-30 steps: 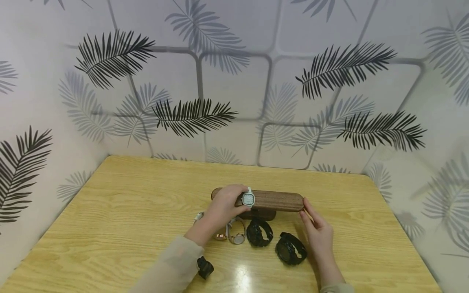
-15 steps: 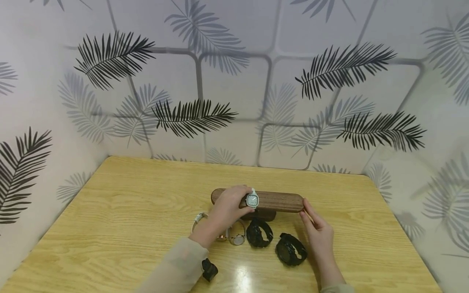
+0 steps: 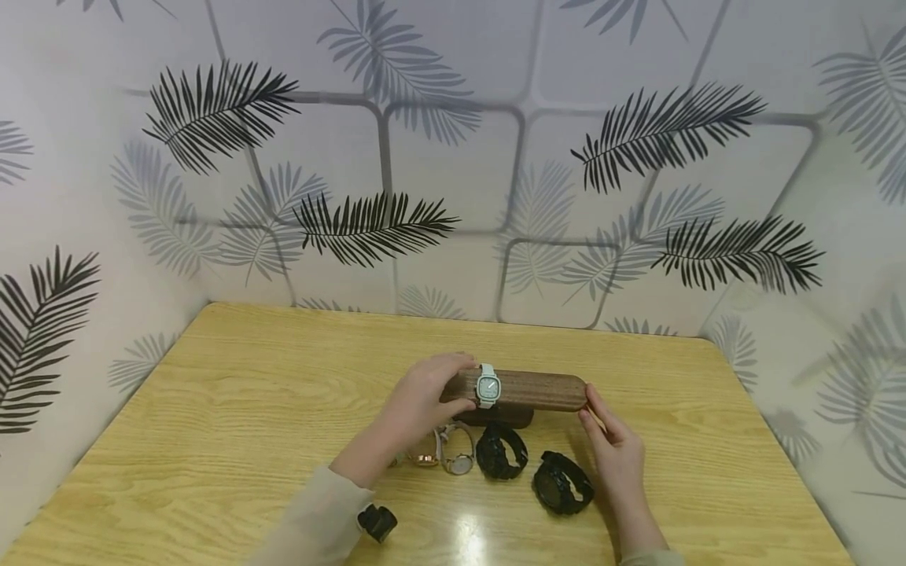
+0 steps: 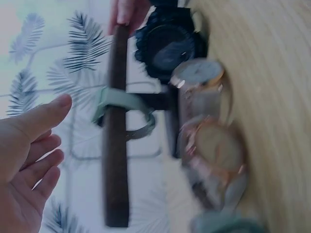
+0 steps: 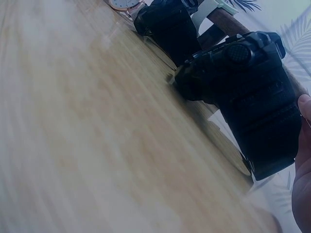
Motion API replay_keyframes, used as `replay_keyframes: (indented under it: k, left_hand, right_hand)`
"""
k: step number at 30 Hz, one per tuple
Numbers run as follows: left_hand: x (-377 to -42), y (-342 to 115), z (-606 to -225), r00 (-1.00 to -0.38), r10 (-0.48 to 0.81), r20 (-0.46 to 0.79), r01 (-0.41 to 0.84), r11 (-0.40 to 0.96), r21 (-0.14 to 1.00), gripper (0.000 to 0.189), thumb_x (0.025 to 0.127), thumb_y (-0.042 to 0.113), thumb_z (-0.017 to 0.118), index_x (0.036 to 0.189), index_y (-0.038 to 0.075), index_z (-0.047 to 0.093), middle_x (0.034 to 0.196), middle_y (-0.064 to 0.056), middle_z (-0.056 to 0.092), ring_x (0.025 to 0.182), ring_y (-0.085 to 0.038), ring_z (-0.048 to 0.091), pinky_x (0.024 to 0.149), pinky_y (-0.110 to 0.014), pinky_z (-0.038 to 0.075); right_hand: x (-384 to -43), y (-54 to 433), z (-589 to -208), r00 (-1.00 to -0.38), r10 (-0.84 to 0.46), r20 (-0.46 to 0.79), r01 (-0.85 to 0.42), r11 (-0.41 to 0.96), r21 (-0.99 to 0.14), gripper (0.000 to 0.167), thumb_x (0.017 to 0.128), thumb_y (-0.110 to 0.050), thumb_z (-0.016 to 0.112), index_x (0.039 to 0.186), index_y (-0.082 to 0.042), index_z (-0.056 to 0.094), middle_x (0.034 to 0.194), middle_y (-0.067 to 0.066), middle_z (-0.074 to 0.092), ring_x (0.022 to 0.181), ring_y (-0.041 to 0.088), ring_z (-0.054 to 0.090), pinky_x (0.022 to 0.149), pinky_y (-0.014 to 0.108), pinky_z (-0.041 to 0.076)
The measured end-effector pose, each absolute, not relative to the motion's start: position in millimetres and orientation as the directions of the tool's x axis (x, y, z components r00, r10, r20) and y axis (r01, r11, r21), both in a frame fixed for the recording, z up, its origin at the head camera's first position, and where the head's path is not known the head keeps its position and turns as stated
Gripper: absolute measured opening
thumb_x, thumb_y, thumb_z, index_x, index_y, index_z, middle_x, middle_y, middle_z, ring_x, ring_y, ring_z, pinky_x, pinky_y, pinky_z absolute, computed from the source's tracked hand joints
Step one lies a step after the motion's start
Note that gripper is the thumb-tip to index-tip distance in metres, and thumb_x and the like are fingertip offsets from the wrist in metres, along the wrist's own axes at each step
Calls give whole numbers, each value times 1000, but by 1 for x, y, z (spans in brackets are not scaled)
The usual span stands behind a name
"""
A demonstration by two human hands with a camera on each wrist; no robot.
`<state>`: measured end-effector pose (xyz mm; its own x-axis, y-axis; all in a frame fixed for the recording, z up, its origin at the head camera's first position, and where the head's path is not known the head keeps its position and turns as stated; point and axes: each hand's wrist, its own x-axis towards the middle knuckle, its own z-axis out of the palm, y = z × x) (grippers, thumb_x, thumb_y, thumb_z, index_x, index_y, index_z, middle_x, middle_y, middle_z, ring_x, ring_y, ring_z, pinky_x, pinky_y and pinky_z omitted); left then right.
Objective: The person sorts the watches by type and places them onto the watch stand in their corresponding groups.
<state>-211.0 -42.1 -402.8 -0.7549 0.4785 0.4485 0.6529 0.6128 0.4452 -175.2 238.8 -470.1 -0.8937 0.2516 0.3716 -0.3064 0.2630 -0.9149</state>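
Observation:
A dark wooden watch stand (image 3: 541, 390) has its bar raised on a base (image 3: 499, 417). Round the bar sits a pale green watch (image 3: 488, 387), its strap circling the wood in the left wrist view. My left hand (image 3: 418, 397) is around the bar's left end, close beside that watch; the left wrist view shows its fingers loosely extended, with a gap to the bar. The thumb and fingers of my right hand (image 3: 617, 450) pinch the bar's right end.
In front of the stand lie a rose-gold watch (image 3: 425, 460), a silver-toned watch (image 3: 462, 464) and two black watches (image 3: 488, 452) (image 3: 546, 483). Another pale green item (image 4: 228, 223) shows at the left wrist view's bottom. A small black device (image 3: 377, 523) is at the left sleeve. Behind the table (image 3: 283, 377) stands a leaf-patterned wall.
The pale green watch has slid slightly right along the bar. My left hand has let go of it and drawn back left. My right hand stays at the bar's end.

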Motion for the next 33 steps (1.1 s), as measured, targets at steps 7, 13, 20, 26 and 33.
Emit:
replay_keyframes:
  k: [7, 13, 20, 26, 33]
  left_hand:
    - [-198, -81, -392, -665, 601, 443, 746, 558, 363, 50, 79, 15, 78, 125, 6, 60, 128, -8, 59, 120, -24, 53, 104, -37, 41]
    - [-188, -107, -394, -703, 630, 331, 711, 598, 370, 52, 80, 17, 78, 127, 5, 58, 122, -7, 61, 112, -23, 56, 99, -40, 46]
    - [-182, -125, -414, -717, 635, 288, 692, 600, 400, 44, 81, 17, 77, 121, 6, 62, 117, -6, 63, 109, -22, 57, 95, -39, 49]
    - [-176, -130, -430, -755, 627, 190, 635, 629, 448, 43, 80, 13, 77, 119, 3, 62, 118, -8, 63, 109, -25, 58, 95, -42, 49]
    - [-176, -133, -444, -755, 634, 166, 625, 620, 475, 38, 80, 9, 76, 116, 5, 64, 112, -6, 66, 102, -21, 61, 88, -36, 53]
  right_hand:
    - [-178, 242, -477, -898, 240, 368, -308, 255, -917, 38, 91, 1, 62, 129, 3, 56, 134, 15, 51, 116, -5, 50, 93, 14, 43]
    - [-174, 239, -469, -897, 242, 368, -303, 268, -914, 38, 91, 0, 62, 129, 4, 56, 133, 17, 51, 115, -5, 50, 92, 15, 44]
    - [-173, 239, -467, -905, 254, 342, -273, 270, -923, 38, 92, -2, 62, 130, 2, 56, 134, 15, 51, 116, -5, 49, 93, 14, 43]
    - [-173, 239, -468, -909, 256, 329, -259, 272, -927, 39, 92, -2, 62, 130, 1, 56, 134, 14, 51, 115, -7, 49, 93, 15, 43]
    - [-173, 238, -468, -908, 252, 335, -270, 262, -927, 39, 92, -1, 62, 130, 2, 55, 134, 15, 51, 115, -6, 50, 93, 15, 43]
